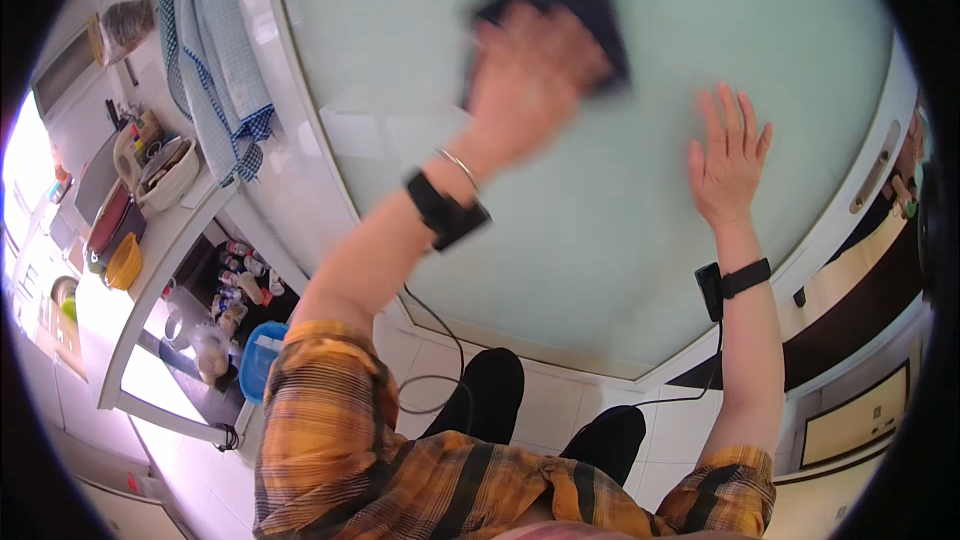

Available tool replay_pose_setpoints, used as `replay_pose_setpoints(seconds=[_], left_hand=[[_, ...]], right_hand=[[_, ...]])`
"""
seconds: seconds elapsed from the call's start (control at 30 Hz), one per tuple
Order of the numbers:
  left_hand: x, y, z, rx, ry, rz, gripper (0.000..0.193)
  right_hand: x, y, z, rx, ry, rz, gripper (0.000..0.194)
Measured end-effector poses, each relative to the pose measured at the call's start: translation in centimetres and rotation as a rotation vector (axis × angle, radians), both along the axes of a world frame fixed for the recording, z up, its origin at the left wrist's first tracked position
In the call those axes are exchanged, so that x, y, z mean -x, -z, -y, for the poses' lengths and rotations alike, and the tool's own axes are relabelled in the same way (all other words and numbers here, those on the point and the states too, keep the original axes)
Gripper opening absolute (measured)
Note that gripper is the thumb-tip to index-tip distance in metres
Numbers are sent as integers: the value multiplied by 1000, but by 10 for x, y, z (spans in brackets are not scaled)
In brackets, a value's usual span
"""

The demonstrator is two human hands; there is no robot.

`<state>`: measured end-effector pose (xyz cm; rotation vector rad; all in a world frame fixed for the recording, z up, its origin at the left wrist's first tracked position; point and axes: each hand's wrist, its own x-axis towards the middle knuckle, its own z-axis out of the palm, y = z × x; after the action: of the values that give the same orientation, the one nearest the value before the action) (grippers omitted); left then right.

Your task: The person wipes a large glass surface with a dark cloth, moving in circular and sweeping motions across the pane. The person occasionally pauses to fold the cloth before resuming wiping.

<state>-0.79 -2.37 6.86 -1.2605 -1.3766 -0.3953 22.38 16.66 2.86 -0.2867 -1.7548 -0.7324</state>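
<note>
A frosted glass panel (570, 255) in a white frame fills the space before me. My left hand (529, 82), blurred by motion, presses a dark cloth (592, 4) to the upper part of the glass. The cloth spreads out past my fingers; my palm hides its middle. Lower and to the right, my right hand (727, 157) rests on the glass with fingers apart and nothing in it. Each wrist carries a black strap with a small device, and the left also wears a metal bangle (457, 167).
Blue checked towels (214, 52) hang left of the panel. A white shelf (161, 240) holds a white basket (169, 174) and a yellow basket (124, 262). Bottles (244, 270) and a blue plastic tub (261, 360) stand below. Cables (442, 315) trail near my legs. A recessed handle (874, 180) marks the right frame.
</note>
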Motion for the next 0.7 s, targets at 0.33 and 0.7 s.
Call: replay_pose_setpoints(seconds=[0.33, 0.7], left_hand=[[53, 64, 38, -143, -106, 61, 32], [28, 27, 9, -389, -19, 156, 46]], right_hand=[[-2, 3, -3, 44, -6, 33, 59], [-2, 0, 0, 8, 12, 7, 59]])
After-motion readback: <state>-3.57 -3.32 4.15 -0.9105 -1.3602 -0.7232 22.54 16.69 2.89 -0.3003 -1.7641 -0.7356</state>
